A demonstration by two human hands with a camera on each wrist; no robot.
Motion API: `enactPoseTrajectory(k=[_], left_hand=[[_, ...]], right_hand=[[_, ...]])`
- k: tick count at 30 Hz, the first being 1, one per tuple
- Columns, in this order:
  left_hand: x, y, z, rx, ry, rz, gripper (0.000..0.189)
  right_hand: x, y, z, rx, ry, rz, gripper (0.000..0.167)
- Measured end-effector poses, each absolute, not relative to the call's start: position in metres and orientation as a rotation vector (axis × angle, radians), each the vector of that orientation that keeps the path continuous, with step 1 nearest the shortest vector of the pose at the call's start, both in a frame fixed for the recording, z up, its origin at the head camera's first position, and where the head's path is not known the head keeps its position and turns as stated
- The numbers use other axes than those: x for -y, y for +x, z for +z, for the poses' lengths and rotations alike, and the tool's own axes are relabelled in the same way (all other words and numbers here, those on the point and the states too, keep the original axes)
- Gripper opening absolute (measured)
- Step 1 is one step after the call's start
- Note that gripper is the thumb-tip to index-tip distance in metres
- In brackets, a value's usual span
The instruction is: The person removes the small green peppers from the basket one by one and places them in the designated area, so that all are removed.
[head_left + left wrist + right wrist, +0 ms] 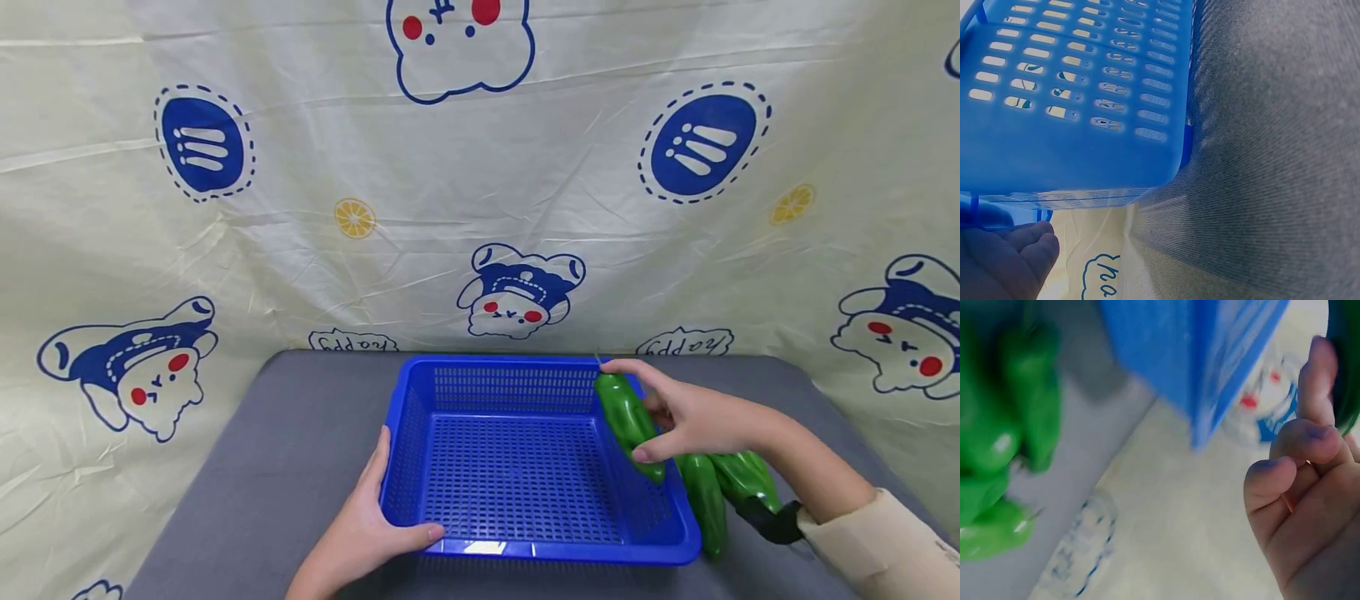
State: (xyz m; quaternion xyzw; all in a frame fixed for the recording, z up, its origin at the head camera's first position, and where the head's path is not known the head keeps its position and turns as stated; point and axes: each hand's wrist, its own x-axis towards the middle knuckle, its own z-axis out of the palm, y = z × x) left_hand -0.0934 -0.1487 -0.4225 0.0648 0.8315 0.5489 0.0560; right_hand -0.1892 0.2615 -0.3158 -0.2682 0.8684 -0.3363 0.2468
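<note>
A blue plastic basket (555, 550) with slotted walls stands on the grey table. My left hand (367, 517) holds its near left corner, thumb over the front rim and fingers along the left wall; in the left wrist view the hand (1013, 259) is partly cut off. Over the basket's right side, my right hand (693, 412) grips a long green pepper (626, 417) between thumb and fingers, its thin stem pointing up. The right wrist view shows that hand (1310, 481) with curled fingers and only an edge of the pepper (1349, 369).
Several more green peppers (705, 504) lie on the table just right of the basket, partly hidden by the right forearm; they also appear as a blurred pile (1029, 394) in the right wrist view. A printed cream cloth (420, 283) hangs behind the grey tabletop (247, 475).
</note>
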Motion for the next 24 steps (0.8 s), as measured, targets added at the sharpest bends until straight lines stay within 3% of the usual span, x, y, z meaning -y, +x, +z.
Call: enactPoseTrajectory(k=[11,24], left_hand=[[0.150,-0.094,-0.422,-2.506,0.149,1.641,0.135],[0.148,-0.095,-0.423,-2.522,0.153,1.627,0.135]], right_hand=[[-0.359,-0.180,-0.349,-2.378,-0.497,-0.923,0.102],[-0.372,-0.172,-0.375,-2.426,-0.378,-0.728,0.109]])
